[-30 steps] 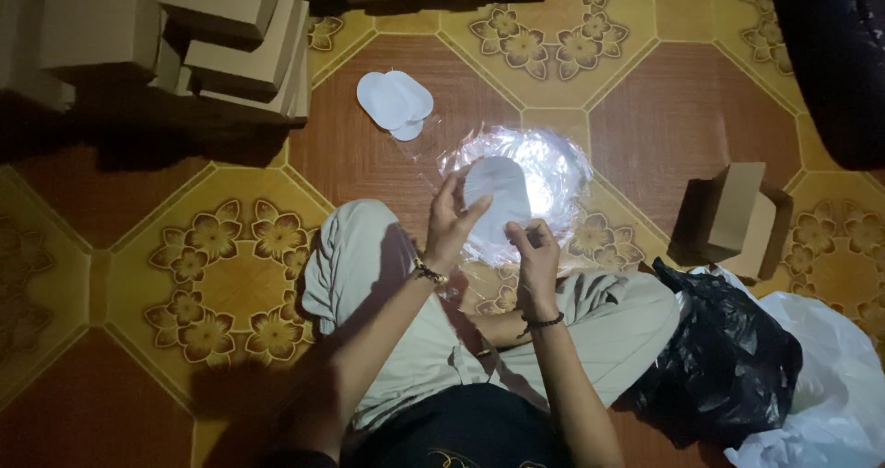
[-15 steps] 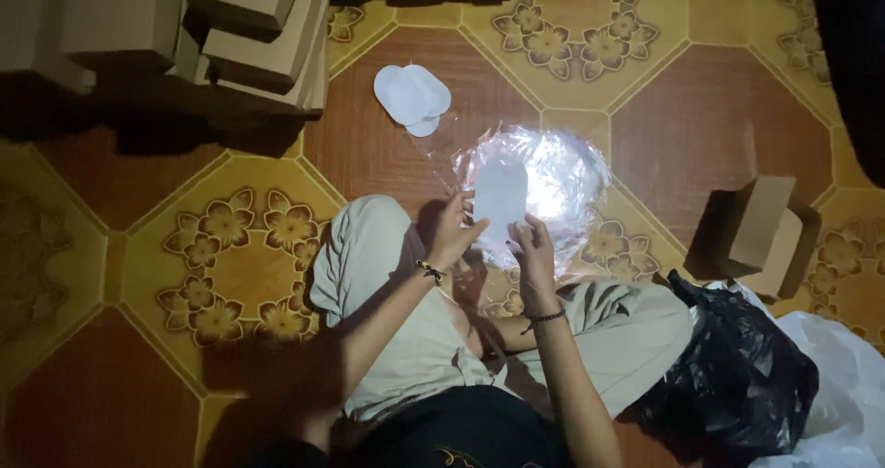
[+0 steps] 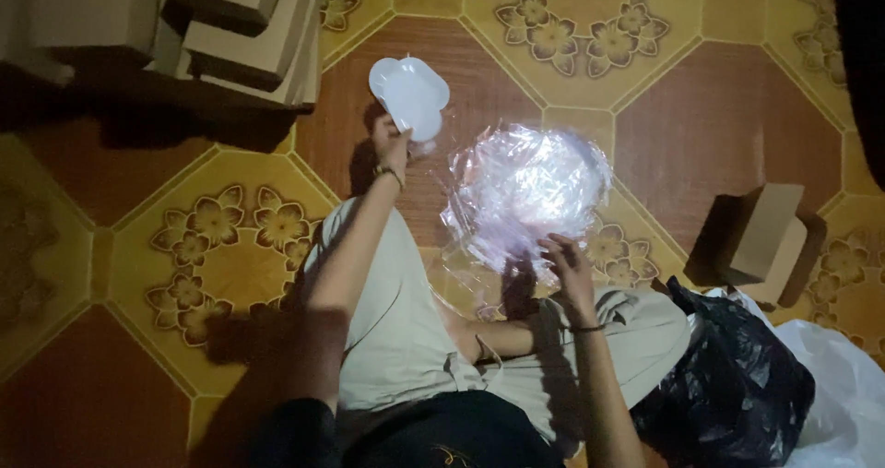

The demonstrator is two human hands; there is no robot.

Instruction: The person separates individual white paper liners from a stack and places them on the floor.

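Note:
I sit cross-legged on a patterned tile floor. My left hand [image 3: 392, 141] reaches forward and touches the near edge of a small stack of white plastic trays [image 3: 409, 94] lying on a brown tile. My right hand [image 3: 567, 263] grips the near edge of a crinkled clear plastic bag [image 3: 525, 191] that holds a stack of white pieces, resting on the floor in front of my knee.
Stacked cardboard boxes [image 3: 244, 30] fill the upper left. A single brown box [image 3: 761, 233] stands at the right. A black plastic bag [image 3: 728, 385] and a white bag [image 3: 848, 403] lie by my right leg.
My left hand has left the clear bag and carried a white tray forward and left onto the stack of trays. My right hand stays on the bag.

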